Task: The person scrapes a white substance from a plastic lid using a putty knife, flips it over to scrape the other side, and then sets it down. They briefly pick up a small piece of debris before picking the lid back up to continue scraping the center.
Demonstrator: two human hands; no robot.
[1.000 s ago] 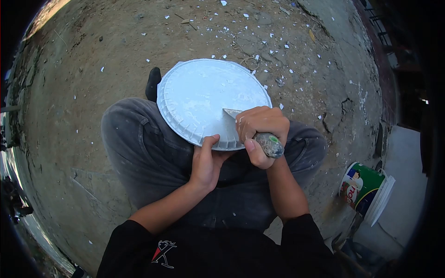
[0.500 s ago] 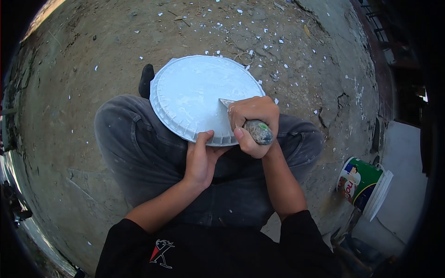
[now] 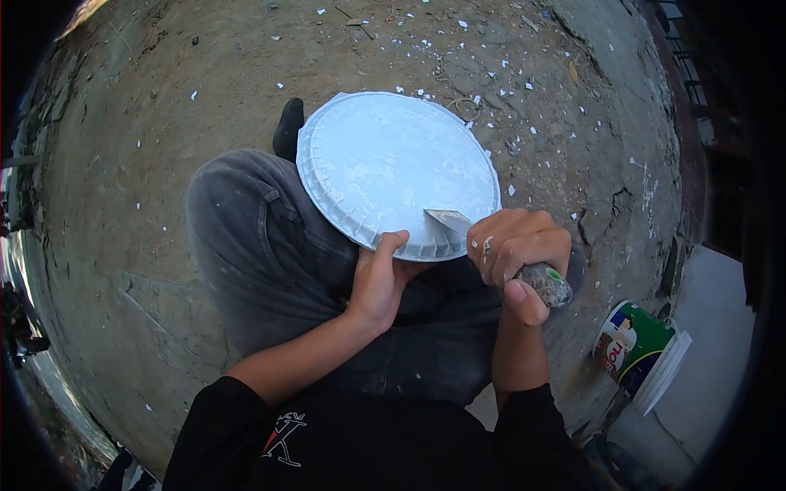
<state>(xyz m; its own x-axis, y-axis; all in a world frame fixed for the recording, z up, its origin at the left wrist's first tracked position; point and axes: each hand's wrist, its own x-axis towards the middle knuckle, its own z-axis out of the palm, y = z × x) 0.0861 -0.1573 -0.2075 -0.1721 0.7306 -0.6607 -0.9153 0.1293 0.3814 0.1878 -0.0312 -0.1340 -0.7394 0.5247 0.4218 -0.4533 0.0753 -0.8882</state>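
A round white bucket lid with a ribbed rim rests tilted across my lap. My left hand grips its near edge, thumb on top of the rim and fingers underneath, where they are partly hidden. Wrapped round the handle of a putty knife, my right hand is closed, with white specks on its knuckles. The blade lies over the lid's near right part, and the worn, dirty handle end sticks out toward me. Whitish smears and flaky patches show on the lid's surface.
White flakes are scattered over the bare dirt ground beyond the lid. On the right, a green and white paint bucket lies on its side by a pale concrete slab. My bent legs frame the lid.
My right hand has drawn the putty knife toward me and to the right, from nearer the lid's middle. The lid and my left hand appear shifted right as the view moved.
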